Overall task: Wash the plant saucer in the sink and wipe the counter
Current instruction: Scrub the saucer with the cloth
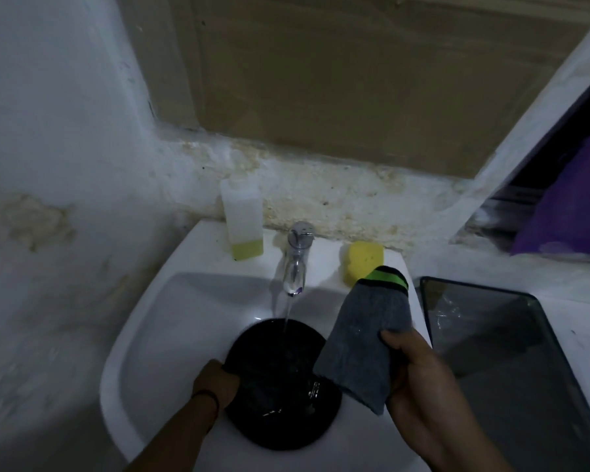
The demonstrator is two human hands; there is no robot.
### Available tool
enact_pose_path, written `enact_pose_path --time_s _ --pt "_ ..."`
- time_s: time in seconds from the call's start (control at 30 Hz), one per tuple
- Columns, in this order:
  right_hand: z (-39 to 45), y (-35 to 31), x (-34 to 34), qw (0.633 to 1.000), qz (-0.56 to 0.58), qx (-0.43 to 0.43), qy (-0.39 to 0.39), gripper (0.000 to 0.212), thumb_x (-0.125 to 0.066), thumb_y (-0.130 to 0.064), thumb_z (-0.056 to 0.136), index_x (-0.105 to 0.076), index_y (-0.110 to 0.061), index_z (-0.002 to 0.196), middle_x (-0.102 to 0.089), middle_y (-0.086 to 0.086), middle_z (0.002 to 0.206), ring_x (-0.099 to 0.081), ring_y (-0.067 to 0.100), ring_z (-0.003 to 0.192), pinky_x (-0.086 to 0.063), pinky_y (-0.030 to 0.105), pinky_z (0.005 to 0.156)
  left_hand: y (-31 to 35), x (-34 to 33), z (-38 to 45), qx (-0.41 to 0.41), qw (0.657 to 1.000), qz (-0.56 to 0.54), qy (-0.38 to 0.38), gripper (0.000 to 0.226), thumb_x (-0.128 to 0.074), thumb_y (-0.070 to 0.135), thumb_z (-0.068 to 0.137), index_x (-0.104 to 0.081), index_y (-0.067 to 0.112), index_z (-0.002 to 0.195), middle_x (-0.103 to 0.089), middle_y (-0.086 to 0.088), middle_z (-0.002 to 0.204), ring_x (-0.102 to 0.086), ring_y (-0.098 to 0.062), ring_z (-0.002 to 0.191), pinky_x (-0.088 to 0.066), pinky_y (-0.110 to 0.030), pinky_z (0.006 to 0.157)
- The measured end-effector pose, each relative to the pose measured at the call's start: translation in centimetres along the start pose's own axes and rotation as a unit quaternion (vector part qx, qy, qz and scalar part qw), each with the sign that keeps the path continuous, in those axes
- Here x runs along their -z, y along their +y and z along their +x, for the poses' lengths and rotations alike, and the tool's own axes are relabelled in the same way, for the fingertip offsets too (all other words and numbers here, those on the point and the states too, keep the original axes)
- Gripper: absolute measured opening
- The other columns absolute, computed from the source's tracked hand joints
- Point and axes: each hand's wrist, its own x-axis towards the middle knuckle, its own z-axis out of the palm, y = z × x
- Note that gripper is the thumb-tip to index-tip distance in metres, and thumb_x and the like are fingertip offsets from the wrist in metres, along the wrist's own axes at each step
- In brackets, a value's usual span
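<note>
Black saucer sits under the running tap, left hand gripping its left rim; right hand pinches the grey cloth just right of it (closer for scrubbing).

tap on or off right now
On. A thin stream of water runs from the tap spout down onto the black saucer, which the left hand holds in the sink.

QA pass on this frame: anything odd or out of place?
Yes: the right hand holds a grey sock as the washcloth, while the yellow sponge sits unused on the sink rim. The wall plaster is stained and flaking.
</note>
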Motion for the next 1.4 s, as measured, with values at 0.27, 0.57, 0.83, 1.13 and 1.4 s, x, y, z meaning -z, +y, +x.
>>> enact_pose_path --time_s 0.27,0.57,0.83,1.13,1.4 --pt "-0.3 0.6 -0.1 0.985 -0.163 0.04 0.029 0.022 -0.046 -0.004 0.091 -0.064 -0.012 0.102 -0.074 0.009 0.09 -0.067 0.03 0.09 -0.052 0.045 0.08 -0.1 3.6 -4.0 0.018 0.945 -0.319 -0.065 0.013 -0.045 -0.002 0.068 -0.054 0.007 0.064 -0.054 -0.014 0.068 -0.051 -0.024 0.059 -0.042 -0.03 0.058" --pt "-2.0 2.8 -4.5 0.853 -0.496 0.146 -0.071 0.015 -0.051 -0.015 0.088 -0.057 -0.029 0.088 -0.066 -0.001 0.084 -0.063 0.013 0.076 -0.049 0.029 0.067 -1.4 7.4 -8.0 -0.111 0.922 -0.368 0.044 0.041 -0.049 0.002 0.081 -0.053 0.019 0.119 -0.06 -0.007 0.113 -0.058 -0.027 0.098 -0.051 -0.036 0.073" --pt "-0.1 6.7 -9.5 0.838 -0.511 0.156 -0.112 0.031 -0.048 -0.014 0.089 -0.049 -0.031 0.114 -0.061 -0.004 0.111 -0.059 0.012 0.096 -0.049 0.024 0.078 -2.1 9.1 -10.5 -0.151 0.843 -0.512 0.057 0.045 -0.053 0.018 0.092 -0.046 0.027 0.136 -0.057 -0.002 0.13 -0.056 -0.027 0.114 -0.046 -0.048 0.099" --pt "1.8 9.0 -11.3 0.843 -0.491 0.215 -0.056 0.045 -0.055 -0.014 0.087 -0.046 -0.025 0.13 -0.062 -0.003 0.115 -0.059 0.016 0.1 -0.05 0.032 0.087 -1.5 8.4 -12.1 -0.231 0.875 -0.388 0.175 0.054 -0.05 0.014 0.094 -0.031 0.036 0.14 -0.041 0.009 0.142 -0.039 -0.016 0.133 -0.032 -0.043 0.113" --pt "3.0 11.1 -11.0 0.799 -0.497 0.328 -0.085 0.037 -0.055 -0.008 0.09 -0.053 -0.019 0.125 -0.059 -0.007 0.117 -0.054 0.002 0.103 -0.045 0.022 0.095 -0.3 7.9 -12.5 -0.213 0.825 -0.516 0.088 0.039 -0.046 0.025 0.094 -0.048 0.03 0.133 -0.057 0.007 0.131 -0.054 -0.014 0.12 -0.04 -0.04 0.107"
